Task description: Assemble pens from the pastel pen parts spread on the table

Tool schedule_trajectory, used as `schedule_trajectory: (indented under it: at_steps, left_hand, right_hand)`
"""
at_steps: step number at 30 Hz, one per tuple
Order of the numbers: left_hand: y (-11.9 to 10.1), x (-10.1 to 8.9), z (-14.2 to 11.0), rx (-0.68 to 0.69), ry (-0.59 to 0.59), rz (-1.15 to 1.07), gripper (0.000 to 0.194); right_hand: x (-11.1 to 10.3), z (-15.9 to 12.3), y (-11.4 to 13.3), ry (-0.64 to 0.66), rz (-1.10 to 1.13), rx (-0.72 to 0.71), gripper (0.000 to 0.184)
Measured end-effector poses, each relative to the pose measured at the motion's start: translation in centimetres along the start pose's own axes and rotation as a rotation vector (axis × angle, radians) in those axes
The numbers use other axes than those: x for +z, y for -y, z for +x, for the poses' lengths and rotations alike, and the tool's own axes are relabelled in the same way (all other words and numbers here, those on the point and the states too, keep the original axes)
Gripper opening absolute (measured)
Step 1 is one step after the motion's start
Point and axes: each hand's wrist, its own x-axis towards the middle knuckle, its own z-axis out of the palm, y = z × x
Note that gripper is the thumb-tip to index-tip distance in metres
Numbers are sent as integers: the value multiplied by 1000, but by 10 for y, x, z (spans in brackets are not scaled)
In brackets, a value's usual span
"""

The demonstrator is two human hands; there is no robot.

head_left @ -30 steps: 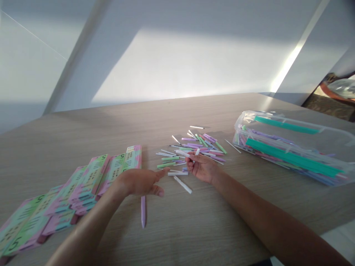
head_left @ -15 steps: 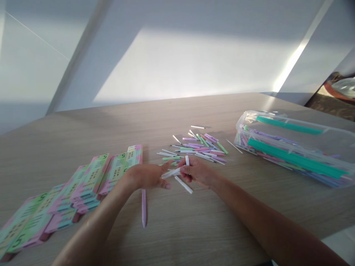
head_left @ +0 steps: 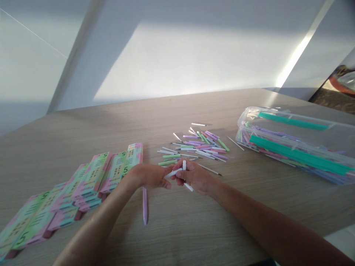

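Hands have moved in closer since the last shot. Past the pink-and-green cards [head_left: 95,173] and a lilac stick [head_left: 144,206], the left hand [head_left: 148,176] sits open, just beside the white sticks [head_left: 174,173] pinched tight in the right hand [head_left: 194,176]. Loose pile of colored sticks [head_left: 196,147] still out, with more in the clear plastic case [head_left: 302,147].

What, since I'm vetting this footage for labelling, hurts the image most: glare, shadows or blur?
In the head view, sunlight washes out the wall and glints on the clear plastic bag; the wooden tabletop glares mildly at its far right. The left hand and right hand look slightly soft, and the wide lens bends the edges.
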Motion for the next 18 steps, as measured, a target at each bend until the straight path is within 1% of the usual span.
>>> schedule_trajectory:
  at_steps: [2, 4, 7, 10, 14, 18]
  left_hand:
    - [2, 1, -1, 0, 31, -18, 66]
    - [4, 1, -1, 3, 34, -17, 66]
    - [6, 2, -2, -3, 41, 4, 67]
    - [6, 0, -2, 0, 60, -4, 66]
    - [7, 0, -2, -16, 82, -26, 67]
    - [10, 2, 0, -28, 94, -20, 69]
  right_hand:
    - [0, -1, -1, 22, 12, 30, 25]
    - [-2, -2, 0, 48, 57, 75, 26]
    - [-8, -3, 3, 82, 149, 117, 31]
    - [-14, -4, 6, 105, 194, 154, 35]
    - [-20, -3, 5, 123, 198, 203, 33]
    - [-19, -2, 1, 106, 135, 196, 27]
